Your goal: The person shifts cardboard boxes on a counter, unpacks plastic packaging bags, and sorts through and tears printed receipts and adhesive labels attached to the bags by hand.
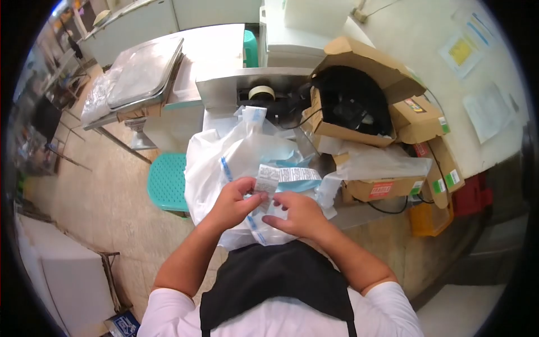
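Nearest is the black apron [275, 286]. Beyond it, the left hand [234, 203] pinches one end of the label strip [298, 174] between thumb and fingers. The right hand [297, 214] is just beside it, fingers curled and narrowly parted from the thumb; whether it grips the strip, I cannot tell. The strip is above the white bags [209, 160], its other end toward the right. A green stool [167, 180] stands left of the bags. To their right is an open box [352, 133]. Behind them is a tape roll [261, 91]; farther left, a tray [147, 70] rests on a table [219, 42].
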A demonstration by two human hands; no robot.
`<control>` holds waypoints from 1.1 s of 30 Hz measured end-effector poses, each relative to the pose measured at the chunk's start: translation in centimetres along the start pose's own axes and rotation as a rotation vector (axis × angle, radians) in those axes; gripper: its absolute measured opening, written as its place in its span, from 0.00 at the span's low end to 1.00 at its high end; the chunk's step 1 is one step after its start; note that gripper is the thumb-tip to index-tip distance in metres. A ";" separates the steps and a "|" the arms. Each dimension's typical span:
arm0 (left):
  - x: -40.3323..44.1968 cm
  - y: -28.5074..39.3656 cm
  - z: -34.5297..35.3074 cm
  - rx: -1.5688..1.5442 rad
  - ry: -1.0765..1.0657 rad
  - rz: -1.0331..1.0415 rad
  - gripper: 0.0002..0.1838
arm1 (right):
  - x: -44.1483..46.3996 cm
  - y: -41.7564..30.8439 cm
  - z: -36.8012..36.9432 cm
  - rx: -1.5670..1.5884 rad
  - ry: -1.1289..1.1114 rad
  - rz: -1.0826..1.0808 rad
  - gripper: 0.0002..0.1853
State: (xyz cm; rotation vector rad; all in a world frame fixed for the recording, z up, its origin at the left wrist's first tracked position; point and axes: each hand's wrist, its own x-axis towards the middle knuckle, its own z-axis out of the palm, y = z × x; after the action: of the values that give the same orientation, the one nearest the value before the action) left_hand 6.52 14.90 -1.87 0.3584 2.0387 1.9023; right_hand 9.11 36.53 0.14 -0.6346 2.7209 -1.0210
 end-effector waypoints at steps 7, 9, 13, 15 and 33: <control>-0.8 0.5 -0.1 -0.124 -0.140 -0.112 0.13 | 1.1 2.0 -2.2 0.977 -0.134 0.290 0.20; -0.8 0.7 0.2 -0.137 -0.150 -0.102 0.12 | 1.2 1.9 -1.9 0.977 -0.103 0.304 0.17; -0.9 0.6 0.9 -0.286 -0.083 -0.123 0.10 | 1.5 1.5 -1.7 0.994 -0.032 0.368 0.13; -0.8 0.0 1.0 -0.318 -0.050 -0.143 0.09 | 1.6 1.5 -0.6 0.970 0.123 0.291 0.12; -1.1 2.5 0.4 0.293 -0.093 0.033 0.11 | 1.0 -0.2 -2.8 0.180 0.051 -0.063 0.10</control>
State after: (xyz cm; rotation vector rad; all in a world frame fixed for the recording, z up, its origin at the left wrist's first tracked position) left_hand 7.61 15.04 0.64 0.5437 2.2619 1.5724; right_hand 7.39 37.60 2.35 -0.6755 2.6258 -1.2957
